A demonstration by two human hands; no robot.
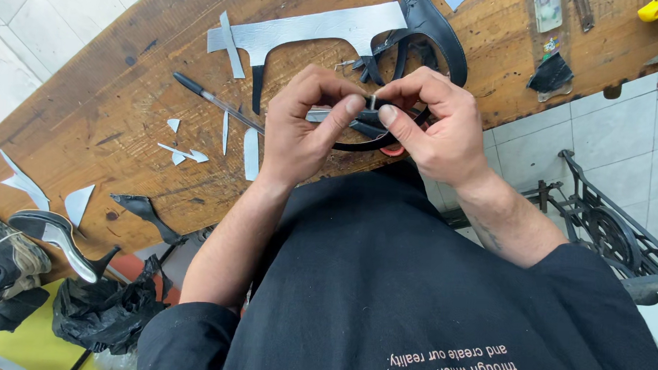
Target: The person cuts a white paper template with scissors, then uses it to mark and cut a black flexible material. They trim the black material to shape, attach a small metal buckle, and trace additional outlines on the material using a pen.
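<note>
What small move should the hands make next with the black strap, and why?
Probably press the fold flat between the thumbs. Both the left hand and right hand pinch the black strap at one spot, thumb tips almost meeting, above the wooden table.

A worn wooden workbench (105, 119) is seen running slantwise across the view, its brown top scratched, stained and marked with dark spots. Pale square floor tiles (28, 21) are shown beyond its far edge at the upper left, and more of the same tiles (615, 137) are laid out to the right, with thin grout lines between them. A black cast-iron treadle stand (605, 224) is set on those tiles at the right. A yellow surface (25, 335) is glimpsed at the lower left corner. Everything is lit evenly and softly, and no hard shadows are thrown.
</note>
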